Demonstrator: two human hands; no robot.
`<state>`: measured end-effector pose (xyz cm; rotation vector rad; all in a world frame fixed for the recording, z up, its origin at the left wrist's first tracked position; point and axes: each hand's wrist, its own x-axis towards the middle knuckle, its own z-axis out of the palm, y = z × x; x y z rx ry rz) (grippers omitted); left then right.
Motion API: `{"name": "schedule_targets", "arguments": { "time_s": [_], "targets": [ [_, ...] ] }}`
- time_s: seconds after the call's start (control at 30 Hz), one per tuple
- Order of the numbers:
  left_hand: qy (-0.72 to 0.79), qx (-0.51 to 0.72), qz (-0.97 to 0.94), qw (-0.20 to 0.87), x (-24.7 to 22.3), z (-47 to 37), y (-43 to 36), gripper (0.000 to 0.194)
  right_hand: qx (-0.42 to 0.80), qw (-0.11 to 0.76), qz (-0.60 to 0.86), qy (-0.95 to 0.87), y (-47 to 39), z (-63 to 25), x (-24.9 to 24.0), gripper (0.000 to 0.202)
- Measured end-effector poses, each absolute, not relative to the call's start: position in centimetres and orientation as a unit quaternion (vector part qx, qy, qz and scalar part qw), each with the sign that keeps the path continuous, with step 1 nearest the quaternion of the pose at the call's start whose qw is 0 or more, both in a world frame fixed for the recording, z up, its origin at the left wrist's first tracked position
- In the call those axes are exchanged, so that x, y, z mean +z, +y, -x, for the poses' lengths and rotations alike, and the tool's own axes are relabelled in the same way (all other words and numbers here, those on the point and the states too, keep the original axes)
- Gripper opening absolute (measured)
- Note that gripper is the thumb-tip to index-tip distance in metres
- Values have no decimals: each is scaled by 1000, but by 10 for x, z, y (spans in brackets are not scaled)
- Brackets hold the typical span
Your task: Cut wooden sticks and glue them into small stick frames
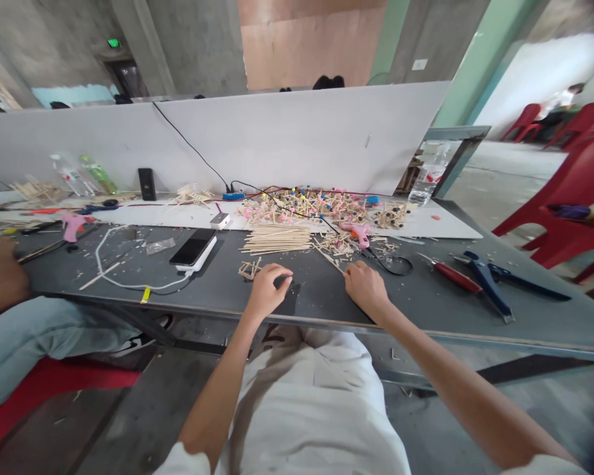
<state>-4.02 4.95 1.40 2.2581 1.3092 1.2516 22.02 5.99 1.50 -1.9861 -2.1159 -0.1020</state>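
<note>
Left grip (268, 289): narrow, beside small sticks (250, 269); contents unclear.
Right grip (365, 286): stick (330, 258) ahead-left, touching; I can't tell if held.

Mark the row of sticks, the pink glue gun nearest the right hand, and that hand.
Row of sticks (277, 239): head view, middle of the sticks.
Pink glue gun (361, 235): head view, its pink body.
Right hand (366, 285): head view, back of the hand.

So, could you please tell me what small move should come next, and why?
Probably bring the thin stick toward the left hand: the right hand is at the stick's near end, and the left is curled with no stick visible in it.
</note>
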Motion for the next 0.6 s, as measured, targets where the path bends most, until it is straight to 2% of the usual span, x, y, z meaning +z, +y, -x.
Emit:
{"name": "schedule_targets", "arguments": {
  "time_s": [0.2, 0.4, 0.47, 0.53, 0.6],
  "targets": [
    [420, 344, -826, 154, 11, 37, 56, 28, -17, 109, 676, -729, 70, -229, 8, 23],
    [505, 298, -809, 44, 1, 24, 83, 11, 1, 100, 682, -724, 68, -244, 10, 22],
    [503, 281, -816, 36, 5, 20, 92, 16, 18, 103, 694, -712, 66, -251, 14, 22],
    [484, 317, -814, 45, 16, 16, 101, 22, 40, 126, 693, -709, 61, -257, 17, 21],
    [471, 406, -782, 37, 28, 12, 109, 25, 67, 172, 653, -734, 50, -256, 19, 18]
  ]
}}
